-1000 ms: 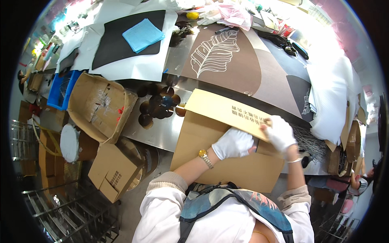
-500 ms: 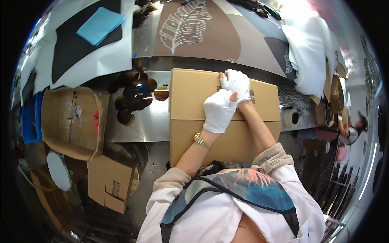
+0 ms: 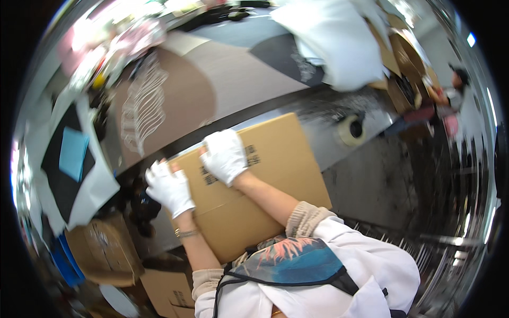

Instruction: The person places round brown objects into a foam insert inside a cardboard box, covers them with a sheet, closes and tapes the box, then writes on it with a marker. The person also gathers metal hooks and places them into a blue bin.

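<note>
A closed brown cardboard box (image 3: pixel 286 164) lies in front of me, dark print on its top and a seam across it. My left hand (image 3: pixel 169 186), in a white fingerless glove with fingertips bare, is at the box's far left corner. Its fingers are apart and reach past the edge. My right hand (image 3: pixel 226 157), gloved the same way, lies on the top by the far edge, fingers stretched toward that edge and thumb to the left. Neither hand shows anything separate in it. A metal-banded watch (image 3: pixel 185 232) is on my left wrist.
A tape roll (image 3: pixel 351 130) stands on the metal table (image 3: pixel 307 139) right of the box. Beyond lies a brown and grey sheet (image 3: pixel 233 74) with leaf line art. An open cardboard box (image 3: pixel 108 270) stands at left. Another person (image 3: pixel 453 95) is at far right.
My hands were together on the box's far half; now they are apart, the left one at the far left corner. The view has swung to the right.
</note>
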Demonstrator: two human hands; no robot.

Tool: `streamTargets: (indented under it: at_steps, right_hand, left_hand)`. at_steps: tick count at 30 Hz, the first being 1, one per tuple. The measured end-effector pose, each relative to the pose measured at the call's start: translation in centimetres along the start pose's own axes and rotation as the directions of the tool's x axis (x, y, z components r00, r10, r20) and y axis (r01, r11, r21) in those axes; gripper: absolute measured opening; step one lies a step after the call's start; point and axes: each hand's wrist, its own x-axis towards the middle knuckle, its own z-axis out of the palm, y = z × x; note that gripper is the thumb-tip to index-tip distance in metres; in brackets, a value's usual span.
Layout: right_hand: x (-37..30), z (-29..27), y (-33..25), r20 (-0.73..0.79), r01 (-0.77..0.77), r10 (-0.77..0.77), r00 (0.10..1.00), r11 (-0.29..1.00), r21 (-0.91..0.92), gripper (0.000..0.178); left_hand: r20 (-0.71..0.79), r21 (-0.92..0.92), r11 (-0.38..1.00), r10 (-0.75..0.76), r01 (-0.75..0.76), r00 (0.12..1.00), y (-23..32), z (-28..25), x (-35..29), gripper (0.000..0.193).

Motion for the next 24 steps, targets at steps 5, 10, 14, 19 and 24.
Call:
streamTargets:
  at_steps: [5, 10, 14, 19, 24]
  right_hand:
    - [1.3, -4.8, 0.6, 0.184, -0.183, 0.109, 0.977, 0.872, 0.455, 0.018]
    - [2.2, -17.2, 17.1, -0.327, -0.324, 0.293, 0.899, 0.945, -0.045, 0.021]
    - [-1.4, -25.2, 31.6, -0.14, -0.794, 0.911, 0.387, 0.251, -0.554, 0.066]
    - [-2.1, -23.3, 38.2, -0.104, -0.869, 0.99, 0.095, 0.032, -0.494, 0.08]
    - [-5.8, -23.4, 43.3, -0.06, -0.969, 0.993, 0.104, 0.088, -0.231, 0.067]
  left_hand:
    - [0.063, -0.204, 0.975, -0.075, 0.087, 0.995, -0.3, 0.9, 0.8, 0.028]
    - [0.11, -0.1, 0.968, -0.221, 0.232, 0.969, -0.4, 1.0, -0.6, 0.035]
    - [-0.038, -0.151, 0.981, -0.125, 0.118, 0.991, -1.1, 2.1, -0.9, 0.027]
    - [0.008, -0.172, 0.977, -0.124, 0.124, 0.992, -2.0, 2.8, -0.9, 0.029]
    - [-0.069, -0.214, 0.974, -0.086, 0.069, 0.994, -1.8, 2.5, -1.0, 0.028]
